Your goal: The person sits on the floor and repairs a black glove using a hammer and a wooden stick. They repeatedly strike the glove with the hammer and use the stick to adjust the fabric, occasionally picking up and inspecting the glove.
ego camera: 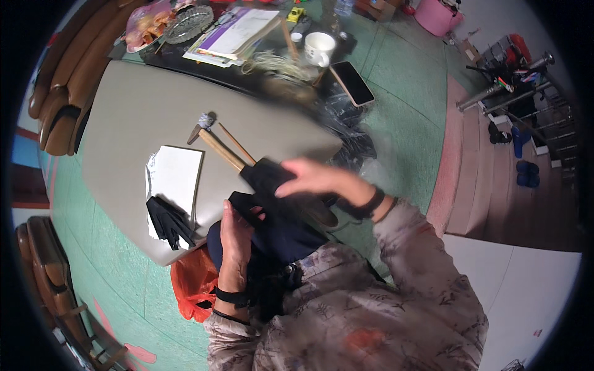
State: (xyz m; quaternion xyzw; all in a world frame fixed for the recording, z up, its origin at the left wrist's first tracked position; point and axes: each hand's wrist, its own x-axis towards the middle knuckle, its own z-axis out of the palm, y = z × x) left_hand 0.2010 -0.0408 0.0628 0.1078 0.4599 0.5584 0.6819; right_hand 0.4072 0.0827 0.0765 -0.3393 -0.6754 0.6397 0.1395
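Note:
My left hand (236, 232) holds a strip of black fabric (245, 204) at the near edge of the beige table. Blurred by motion, my right hand (311, 178) rests on a black cloth piece (265, 176), its thumb and fingers spread over it. Whether it grips the cloth I cannot tell. The wooden handle of a hammer (222, 149) reaches to the black cloth, its head farther up the table. Beside it lies a thin wooden stick (235, 143). To the left, folded black fabric strips (169, 223) lie on a stack of white paper (178, 178).
A red plastic bag (192, 283) hangs below the near table edge. Beyond the beige top (134, 116) are a white mug (320, 47), a smartphone (352, 83), a bundle of pale cord (278, 67), papers (239, 32) and a glass dish (189, 24). Steps (482, 185) descend at the right.

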